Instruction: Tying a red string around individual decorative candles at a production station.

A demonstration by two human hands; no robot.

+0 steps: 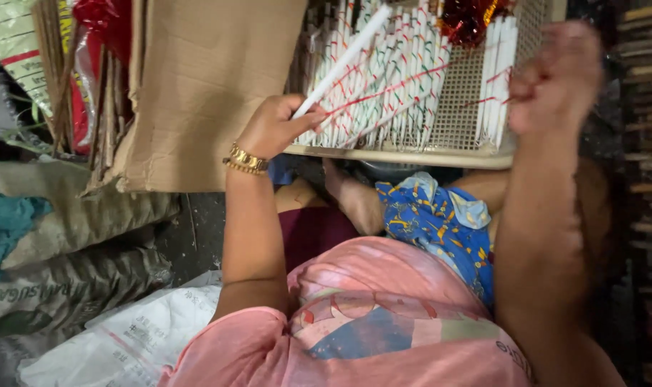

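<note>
A white stick (344,61) is pinched at its lower end by the fingers of the left hand (272,127), slanting up over a mesh tray (476,107) packed with white sticks (390,79) wound with red and green thread. The right hand (555,79), blurred, is closed in a fist over the tray's right side, with a red thread (487,100) seen beside it. A cardboard sheet (211,79) is seen left of the tray.

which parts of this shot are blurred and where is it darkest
Head view: the right hand is smeared by motion blur, while the left hand and its white stick stay fairly sharp; the right edge beside the tray falls into deep shadow, and the red foil shows small glints.
</note>
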